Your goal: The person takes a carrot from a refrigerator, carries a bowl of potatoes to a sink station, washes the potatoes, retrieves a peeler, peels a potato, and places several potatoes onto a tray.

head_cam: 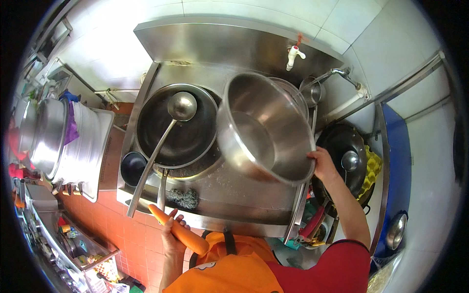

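Note:
My left hand holds a peeled carrot in front of the stove's near edge. With my right hand I grip the rim of a large stainless steel basin, which is tilted so its bare inside faces me. Left of the basin sits a black wok on the burner, its handle towards me. A long-handled steel ladle rests across the wok, its handle reaching past the front edge. Beside the wok is a small black bowl. A steel wool scrubber lies on the steel stove top.
A white plastic tap sticks out from the steel backsplash. Further right, another black wok with a ladle in it stands near a yellow egg tray. Stacked metal pans are at left, above a red tiled floor.

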`<state>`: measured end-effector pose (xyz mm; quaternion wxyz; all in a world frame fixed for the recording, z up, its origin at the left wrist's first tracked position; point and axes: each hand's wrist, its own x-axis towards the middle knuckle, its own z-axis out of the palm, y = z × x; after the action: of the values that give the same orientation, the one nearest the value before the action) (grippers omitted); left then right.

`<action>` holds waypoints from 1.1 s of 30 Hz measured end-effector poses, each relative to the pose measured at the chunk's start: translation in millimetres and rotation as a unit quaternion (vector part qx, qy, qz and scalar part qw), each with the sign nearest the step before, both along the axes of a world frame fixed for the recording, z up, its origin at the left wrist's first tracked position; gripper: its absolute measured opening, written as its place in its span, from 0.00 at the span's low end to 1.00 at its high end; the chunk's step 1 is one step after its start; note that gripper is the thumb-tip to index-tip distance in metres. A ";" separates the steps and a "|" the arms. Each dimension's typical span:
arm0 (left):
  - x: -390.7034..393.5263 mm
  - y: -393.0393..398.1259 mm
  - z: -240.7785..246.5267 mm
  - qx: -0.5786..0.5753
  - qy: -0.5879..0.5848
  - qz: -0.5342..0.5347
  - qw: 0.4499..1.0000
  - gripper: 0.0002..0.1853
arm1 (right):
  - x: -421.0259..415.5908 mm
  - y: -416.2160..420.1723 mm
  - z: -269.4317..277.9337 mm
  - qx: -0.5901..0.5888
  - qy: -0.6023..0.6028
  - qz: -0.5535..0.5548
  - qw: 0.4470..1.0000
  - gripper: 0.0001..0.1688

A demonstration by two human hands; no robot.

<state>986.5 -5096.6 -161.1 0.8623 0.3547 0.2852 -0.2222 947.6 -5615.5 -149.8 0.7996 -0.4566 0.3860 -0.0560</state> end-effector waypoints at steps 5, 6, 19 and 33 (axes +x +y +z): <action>-8.5 -1.7 0.0 -0.002 0.016 0.004 1.000 0.27 | 14.0 -47.7 -27.0 -0.034 0.004 -0.094 0.995 0.05; -10.6 -1.0 -0.8 -0.001 0.017 0.005 1.000 0.27 | 19.5 -50.3 -26.1 -0.037 0.008 -0.107 0.994 0.04; -17.5 6.2 -1.2 -0.014 0.009 0.025 1.000 0.27 | 64.3 -52.9 -24.1 -0.277 0.023 -0.157 0.948 0.19; -30.8 2.0 -5.4 -0.078 0.025 0.057 0.995 0.27 | 61.3 -34.8 18.4 -0.494 -0.115 -0.031 0.861 0.29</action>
<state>955.7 -5094.6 -166.5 0.8911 0.2639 0.3085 -0.2028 1008.9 -5650.3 -131.5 0.5058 -0.7696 0.2274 -0.3165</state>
